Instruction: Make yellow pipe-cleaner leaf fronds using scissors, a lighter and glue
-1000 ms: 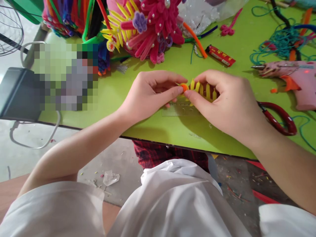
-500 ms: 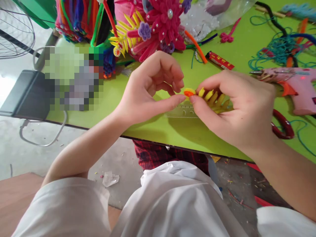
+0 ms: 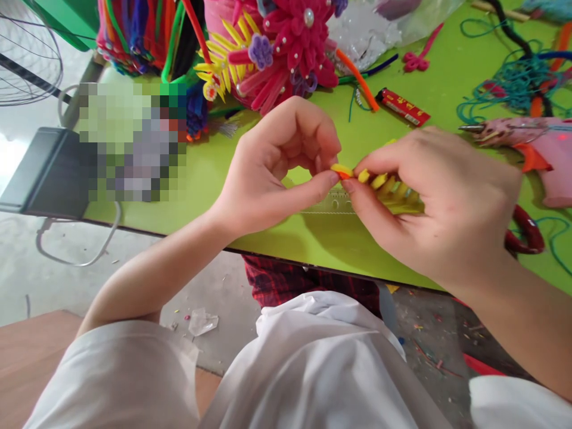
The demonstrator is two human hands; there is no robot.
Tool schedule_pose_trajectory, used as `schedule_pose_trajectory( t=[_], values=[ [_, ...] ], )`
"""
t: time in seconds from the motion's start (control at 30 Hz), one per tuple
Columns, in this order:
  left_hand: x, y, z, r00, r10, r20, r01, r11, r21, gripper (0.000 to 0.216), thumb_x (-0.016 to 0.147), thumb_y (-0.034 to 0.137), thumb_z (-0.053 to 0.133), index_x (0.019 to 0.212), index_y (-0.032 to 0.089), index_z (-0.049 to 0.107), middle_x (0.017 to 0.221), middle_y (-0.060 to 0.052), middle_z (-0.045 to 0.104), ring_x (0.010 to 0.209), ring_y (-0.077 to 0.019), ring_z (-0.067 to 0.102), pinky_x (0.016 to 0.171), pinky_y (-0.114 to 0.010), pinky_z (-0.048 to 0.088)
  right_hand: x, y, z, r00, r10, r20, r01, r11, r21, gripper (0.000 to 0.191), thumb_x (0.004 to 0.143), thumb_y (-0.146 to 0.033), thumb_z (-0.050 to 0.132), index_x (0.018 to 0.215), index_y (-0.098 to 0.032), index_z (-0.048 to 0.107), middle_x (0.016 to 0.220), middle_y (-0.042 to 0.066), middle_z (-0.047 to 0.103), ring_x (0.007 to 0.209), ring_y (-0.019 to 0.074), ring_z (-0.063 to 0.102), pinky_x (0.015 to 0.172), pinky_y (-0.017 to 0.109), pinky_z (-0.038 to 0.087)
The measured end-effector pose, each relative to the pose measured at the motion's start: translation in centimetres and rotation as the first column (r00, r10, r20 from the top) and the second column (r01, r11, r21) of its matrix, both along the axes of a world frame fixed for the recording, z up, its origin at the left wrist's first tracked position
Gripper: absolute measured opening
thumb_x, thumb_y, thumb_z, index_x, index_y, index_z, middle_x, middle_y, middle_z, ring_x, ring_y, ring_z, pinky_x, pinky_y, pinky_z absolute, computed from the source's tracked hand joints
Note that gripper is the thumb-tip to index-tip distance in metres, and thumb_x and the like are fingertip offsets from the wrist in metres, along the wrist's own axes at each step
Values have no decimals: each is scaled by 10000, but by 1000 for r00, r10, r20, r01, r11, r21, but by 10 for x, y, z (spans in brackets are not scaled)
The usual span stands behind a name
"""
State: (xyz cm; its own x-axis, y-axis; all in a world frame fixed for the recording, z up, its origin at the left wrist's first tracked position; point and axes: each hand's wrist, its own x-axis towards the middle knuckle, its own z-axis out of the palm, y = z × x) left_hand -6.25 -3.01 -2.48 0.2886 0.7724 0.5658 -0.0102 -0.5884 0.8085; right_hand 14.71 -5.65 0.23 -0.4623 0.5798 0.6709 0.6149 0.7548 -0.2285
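Observation:
A yellow pipe-cleaner piece [image 3: 395, 195] with a row of short fuzzy prongs lies mostly under my right hand [image 3: 447, 202]. My right thumb and forefinger pinch it close to its left end, where a small orange coil [image 3: 345, 176] edged in yellow shows. From the other side, my left hand [image 3: 277, 173] curls round, and its thumb and fingertips close on that orange and yellow end. Below the fingers a clear ruler [image 3: 328, 204] lies on the green table [image 3: 277, 250]. The far part of the yellow piece is hidden by my right palm.
Right of my hands lie a pink glue gun [image 3: 536, 140], a dark red handle [image 3: 531, 232] and tangled teal yarn [image 3: 496, 89]. A red tube [image 3: 404, 107] and a pink pipe-cleaner flower [image 3: 301, 33] are beyond. Colourful pipe cleaners [image 3: 134, 36] stand at the back left.
My left thumb and fingers have closed onto the orange and yellow end, which now tilts and shows less orange. My right hand has shifted slightly right and down.

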Motion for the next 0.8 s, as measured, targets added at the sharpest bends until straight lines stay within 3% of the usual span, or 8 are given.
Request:
schedule_pose_trajectory(
  t=[0.1, 0.27, 0.37, 0.5, 0.6, 0.67, 0.73, 0.8],
  values=[
    [4, -3, 1, 999, 38, -1, -38, 998, 46, 207, 840, 290, 830, 960, 234, 670, 894, -32, 645, 769, -125, 662, 654, -263, 590, -2, -3, 0, 997, -71, 36, 68, 994, 80, 101, 911, -211, 674, 859, -231, 590, 746, 44, 683, 717, 228, 594, 653, 395, 444],
    [7, -17, 15, 992, 121, -44, -122, 992, -31, 169, 859, 277, 806, 917, 238, 653, 895, -14, 661, 780, -129, 674, 703, -287, 596, -1, -7, 2, 981, -146, 125, 117, 971, 211, 168, 929, -267, 629, 791, -259, 533, 678, 16, 649, 693, 222, 628, 633, 393, 431],
    [3, -26, 25, 979, 162, -125, -170, 983, -61, 126, 871, 254, 785, 907, 255, 664, 928, -10, 685, 832, -135, 694, 763, -295, 597, 1, -9, 3, 984, -119, 129, 82, 962, 260, 197, 911, -289, 669, 771, -265, 532, 690, -1, 678, 686, 217, 642, 625, 396, 389],
    [-1, -31, 27, 928, 201, -313, -238, 967, -85, 191, 887, 414, 765, 955, 264, 668, 972, -35, 704, 959, -174, 710, 842, -322, 588, 1, -12, 4, 995, -49, 90, 18, 949, 315, 183, 840, -233, 762, 806, -270, 586, 722, -14, 717, 711, 231, 654, 609, 397, 333],
    [1, -26, 21, 972, 162, -168, -167, 986, -15, 151, 892, 335, 743, 1001, 286, 650, 999, -16, 662, 969, -150, 681, 839, -293, 575, 2, -13, 5, 997, -34, 70, 9, 941, 338, 187, 800, -198, 809, 843, -256, 636, 738, -14, 739, 732, 234, 649, 607, 405, 323],
    [2, -21, 20, 996, 88, -15, -88, 996, -15, 279, 817, 224, 794, 1052, 289, 659, 1111, -19, 608, 1006, -142, 652, 810, -267, 564, 6, -12, 5, 996, -44, 80, 13, 935, 354, 187, 791, -183, 819, 886, -237, 667, 754, -14, 752, 740, 240, 642, 641, 416, 349],
    [0, -17, 21, 996, 58, 67, -48, 990, -135, 407, 732, 185, 863, 1080, 275, 671, 1192, -26, 576, 1029, -141, 639, 784, -246, 553, 12, -11, 5, 991, -56, 123, 6, 927, 375, 194, 795, -166, 815, 933, -216, 689, 787, -9, 764, 774, 256, 644, 695, 434, 374],
    [-3, -16, 25, 997, 28, 73, 0, 934, -356, 339, 763, 246, 866, 1052, 253, 687, 1119, -26, 635, 923, -124, 661, 715, -227, 548, 19, -9, 5, 990, -55, 128, -2, 913, 409, 172, 799, -143, 807, 905, -224, 698, 800, -16, 760, 804, 257, 650, 733, 441, 374]
  ],
)
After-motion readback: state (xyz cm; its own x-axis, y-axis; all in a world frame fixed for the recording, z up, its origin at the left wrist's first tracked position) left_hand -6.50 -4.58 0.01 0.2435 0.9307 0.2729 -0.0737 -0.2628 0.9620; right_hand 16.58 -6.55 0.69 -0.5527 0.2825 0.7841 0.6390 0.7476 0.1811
